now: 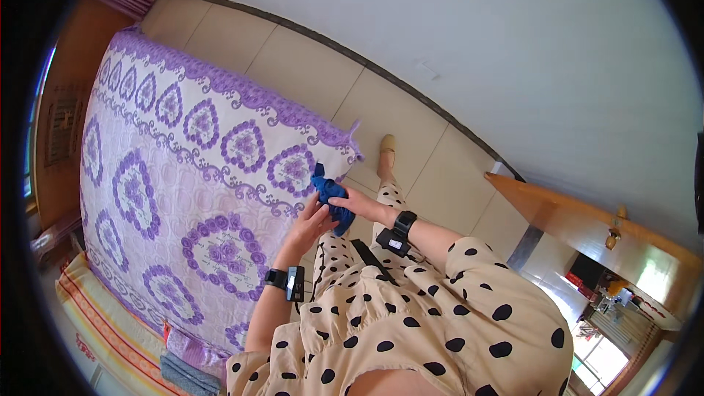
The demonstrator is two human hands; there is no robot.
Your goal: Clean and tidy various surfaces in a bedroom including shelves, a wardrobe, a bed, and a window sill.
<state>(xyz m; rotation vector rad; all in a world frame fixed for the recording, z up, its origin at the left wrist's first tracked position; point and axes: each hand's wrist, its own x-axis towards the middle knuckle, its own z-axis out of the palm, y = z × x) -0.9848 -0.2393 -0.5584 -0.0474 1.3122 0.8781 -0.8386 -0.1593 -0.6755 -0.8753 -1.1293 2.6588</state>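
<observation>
Both of my hands meet over a dark blue bundle of cloth (pixel 329 188) at the middle of the head view, by the near right edge of the bed. My left hand (pixel 311 221) grips its left side with bent fingers. From the right, my right hand (pixel 358 205) closes on it, the thumb lying across the cloth. A darker flap sticks up at the bundle's far end, and some cloth hangs below the hands. Its folds hide what kind of item it is. Beneath and to the left spreads a purple-and-white flowered bedspread (pixel 169 198).
Tiled floor (pixel 308 66) runs between the bed and a pale wall (pixel 513 44). At right stands an open wooden door (pixel 587 213) with a brass handle. An orange-striped cloth (pixel 110 323) and a folded grey cloth (pixel 189 374) lie at the lower left. A wooden headboard (pixel 70 125) borders the far left.
</observation>
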